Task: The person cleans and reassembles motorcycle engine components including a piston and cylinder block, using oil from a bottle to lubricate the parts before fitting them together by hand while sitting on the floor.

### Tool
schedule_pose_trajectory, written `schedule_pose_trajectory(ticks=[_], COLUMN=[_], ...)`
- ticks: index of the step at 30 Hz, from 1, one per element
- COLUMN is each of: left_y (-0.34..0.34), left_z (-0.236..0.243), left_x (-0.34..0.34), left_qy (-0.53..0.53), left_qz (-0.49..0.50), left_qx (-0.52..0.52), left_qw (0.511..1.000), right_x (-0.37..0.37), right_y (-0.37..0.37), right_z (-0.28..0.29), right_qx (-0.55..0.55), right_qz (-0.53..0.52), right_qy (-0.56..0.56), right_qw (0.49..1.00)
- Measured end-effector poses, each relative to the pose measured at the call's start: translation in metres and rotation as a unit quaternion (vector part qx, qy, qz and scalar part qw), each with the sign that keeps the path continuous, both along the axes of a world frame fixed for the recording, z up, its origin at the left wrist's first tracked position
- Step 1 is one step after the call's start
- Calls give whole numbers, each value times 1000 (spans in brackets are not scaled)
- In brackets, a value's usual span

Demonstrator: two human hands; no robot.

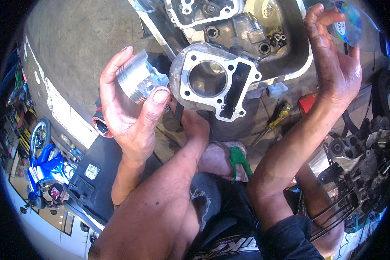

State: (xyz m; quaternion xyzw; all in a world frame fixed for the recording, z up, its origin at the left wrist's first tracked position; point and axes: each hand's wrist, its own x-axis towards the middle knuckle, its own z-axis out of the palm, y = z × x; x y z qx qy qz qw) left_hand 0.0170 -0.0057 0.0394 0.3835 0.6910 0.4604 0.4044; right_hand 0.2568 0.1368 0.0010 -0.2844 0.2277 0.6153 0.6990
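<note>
While the left hand [132, 108] was raised at chest height, it pinched a bright metal piston [138, 80] between thumb and fingers, its ringed crown turned toward the palm and its open skirt facing outward, seemingly so the skirt and pin bosses could be looked over. Just right of that hand, nearly touching the piston, a grey engine cylinder [216, 82] stood with its round bore facing up at the camera; it appeared to rest on the person's knee, though what steadied it from below was hidden. The right hand [333, 65] was lifted higher and well off to the right, fingers curled around a small clear bottle with a blue label [349, 24], held clear of the parts. So both hands were closed on something and kept well apart, the cylinder between them.

Beyond the cylinder lay an opened engine case [229, 21] in a dark tray [294, 52] holding loose nuts and washers. Below the right forearm a yellow-handled screwdriver [277, 119] lay on the floor, and a green clip [238, 158] sat near the knee. Far below the left hand stood a blue motorcycle [45, 167].
</note>
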Motion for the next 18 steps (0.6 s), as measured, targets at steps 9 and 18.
schedule_pose_trajectory(ticks=[9, 18], left_y=[-3, -2], left_z=[-4, 0], left_x=[-5, -6], left_qy=[35, 109], left_qz=[-36, -74], left_qx=[27, 13], left_qw=[998, 991], right_x=[48, 39], right_y=[4, 1], right_z=[-14, -13], right_qx=[42, 57], right_qz=[145, 145], right_qy=[219, 248], right_qw=[964, 956])
